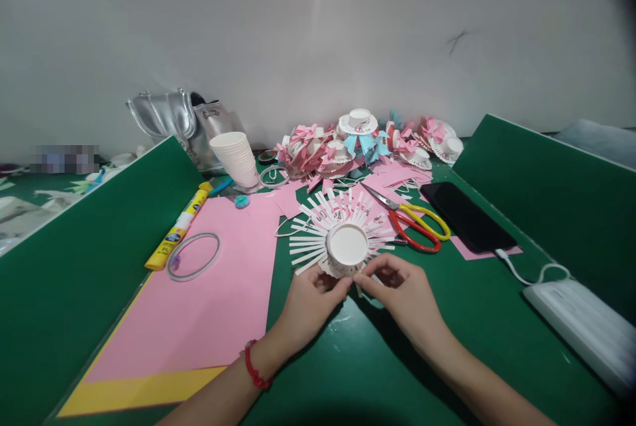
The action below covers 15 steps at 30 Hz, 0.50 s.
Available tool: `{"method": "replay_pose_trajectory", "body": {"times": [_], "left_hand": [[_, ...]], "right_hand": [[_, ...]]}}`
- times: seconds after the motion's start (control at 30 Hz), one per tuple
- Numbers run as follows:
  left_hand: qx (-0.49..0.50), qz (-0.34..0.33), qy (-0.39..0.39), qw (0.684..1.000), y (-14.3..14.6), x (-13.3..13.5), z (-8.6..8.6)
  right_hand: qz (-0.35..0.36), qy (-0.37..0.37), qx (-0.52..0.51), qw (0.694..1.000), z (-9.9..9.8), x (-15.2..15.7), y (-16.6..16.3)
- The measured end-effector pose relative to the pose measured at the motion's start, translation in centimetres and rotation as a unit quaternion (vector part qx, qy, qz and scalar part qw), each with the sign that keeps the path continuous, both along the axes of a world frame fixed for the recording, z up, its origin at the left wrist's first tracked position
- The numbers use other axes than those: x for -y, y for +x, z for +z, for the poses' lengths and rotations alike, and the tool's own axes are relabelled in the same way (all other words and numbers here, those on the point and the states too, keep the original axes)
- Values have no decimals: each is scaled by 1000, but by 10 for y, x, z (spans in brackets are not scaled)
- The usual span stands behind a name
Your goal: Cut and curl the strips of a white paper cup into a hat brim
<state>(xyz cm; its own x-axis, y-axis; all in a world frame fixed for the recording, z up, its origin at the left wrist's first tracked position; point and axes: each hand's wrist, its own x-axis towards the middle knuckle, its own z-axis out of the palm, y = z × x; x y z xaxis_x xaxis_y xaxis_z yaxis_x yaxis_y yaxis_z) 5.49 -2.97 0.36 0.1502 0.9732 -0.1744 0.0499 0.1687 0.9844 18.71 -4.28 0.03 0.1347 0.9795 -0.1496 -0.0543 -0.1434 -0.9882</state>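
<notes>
With the cut paper cup as the clock's centre, a yellow glue stick and a grey ring lie toward 9 o'clock, the ring on a pink sheet. A stack of cups leans at 10 o'clock. The left hand holds the cut cup from 7 o'clock, thumb at its near edge, the other fingers partly hidden beneath. The cup is held above the green surface, base facing up, its sides slit into strips splayed outward. It should be very light; the base ring looks the stiffest part and the best hold, while the strips would bend, crease or tear easily. Pink-and-white paper pieces are heaped at 12 o'clock. The right hand pinches narrowly at the strips near 5 o'clock; exactly which strip, I cannot tell. Scissors rest at 2 o'clock, a phone beyond them, and a white block toward 4 o'clock.
</notes>
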Motion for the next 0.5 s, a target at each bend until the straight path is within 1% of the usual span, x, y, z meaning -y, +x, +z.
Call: {"method": "replay_pose_trajectory", "body": {"times": [0.13, 0.3, 0.4, 0.5], "left_hand": [[7, -12, 30, 999, 1, -1, -2], [29, 6, 30, 999, 2, 0, 0], [31, 7, 22, 999, 1, 0, 1], [38, 25, 24, 999, 0, 0, 0]], "right_hand": [[14, 32, -34, 999, -6, 0, 1], [16, 47, -67, 997, -8, 0, 0], [10, 59, -59, 996, -8, 1, -1], [4, 85, -32, 996, -8, 3, -2]]}}
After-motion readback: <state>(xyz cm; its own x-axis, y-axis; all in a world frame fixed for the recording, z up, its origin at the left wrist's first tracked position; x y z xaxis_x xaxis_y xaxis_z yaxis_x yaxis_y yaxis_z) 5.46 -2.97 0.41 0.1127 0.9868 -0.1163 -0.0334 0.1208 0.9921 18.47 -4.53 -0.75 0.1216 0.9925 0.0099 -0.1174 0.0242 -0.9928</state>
